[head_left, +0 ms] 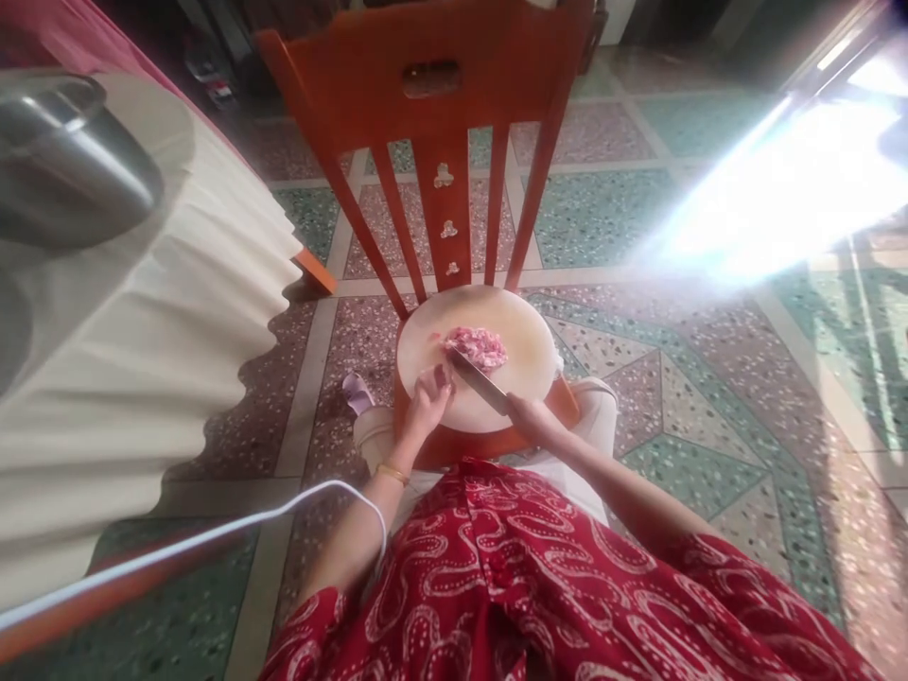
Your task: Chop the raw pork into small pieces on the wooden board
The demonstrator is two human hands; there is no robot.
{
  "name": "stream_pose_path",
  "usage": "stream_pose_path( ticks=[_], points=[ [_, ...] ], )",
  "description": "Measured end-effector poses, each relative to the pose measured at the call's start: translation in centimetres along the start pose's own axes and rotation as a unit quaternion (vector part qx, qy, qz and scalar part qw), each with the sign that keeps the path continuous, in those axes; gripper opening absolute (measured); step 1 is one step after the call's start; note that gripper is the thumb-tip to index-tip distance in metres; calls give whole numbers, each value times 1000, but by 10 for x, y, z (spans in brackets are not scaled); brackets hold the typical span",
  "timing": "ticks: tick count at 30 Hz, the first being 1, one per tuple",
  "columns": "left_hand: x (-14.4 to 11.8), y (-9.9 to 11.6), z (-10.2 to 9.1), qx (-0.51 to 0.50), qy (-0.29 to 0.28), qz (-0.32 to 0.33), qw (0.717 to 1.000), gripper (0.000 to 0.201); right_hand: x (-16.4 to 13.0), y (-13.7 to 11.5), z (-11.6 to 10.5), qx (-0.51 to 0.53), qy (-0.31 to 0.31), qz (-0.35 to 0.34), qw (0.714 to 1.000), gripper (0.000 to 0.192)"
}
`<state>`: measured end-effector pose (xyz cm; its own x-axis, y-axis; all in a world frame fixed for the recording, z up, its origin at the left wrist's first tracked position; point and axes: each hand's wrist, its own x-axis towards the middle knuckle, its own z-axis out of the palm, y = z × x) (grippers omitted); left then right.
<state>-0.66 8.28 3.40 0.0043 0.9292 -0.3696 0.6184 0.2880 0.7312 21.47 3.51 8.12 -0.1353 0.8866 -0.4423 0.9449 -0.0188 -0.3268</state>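
A round pale cutting board [525, 331] lies on the seat of a wooden chair in front of me. On its middle sits a small heap of chopped pink meat [479, 347]. My right hand [529, 416] is closed around the handle of a knife [482, 382], whose blade points up and left, its tip at the heap's near left edge. Just left of the blade, over the board, my left hand [431, 395] has its fingers curled together; whatever may be between them is too small to make out.
The reddish-brown chair back [432, 85] rises behind the board. At left, a metal pot [85, 180] stands on a table with a cream cloth [191, 284]. A white cable [284, 506] runs past my left arm. A lilac slipper [357, 393] shows beside the chair.
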Motion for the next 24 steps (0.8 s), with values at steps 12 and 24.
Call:
stream_pose_path(
  ticks=[12, 24],
  points=[
    [18, -7, 26, 39, 179, 226, 957, 34, -5, -2, -1, 6, 42, -1, 999, 22],
    [24, -14, 40, -23, 203, 204, 957, 21, 10, -28, -5, -60, -75, 29, 995, 20]
  ],
)
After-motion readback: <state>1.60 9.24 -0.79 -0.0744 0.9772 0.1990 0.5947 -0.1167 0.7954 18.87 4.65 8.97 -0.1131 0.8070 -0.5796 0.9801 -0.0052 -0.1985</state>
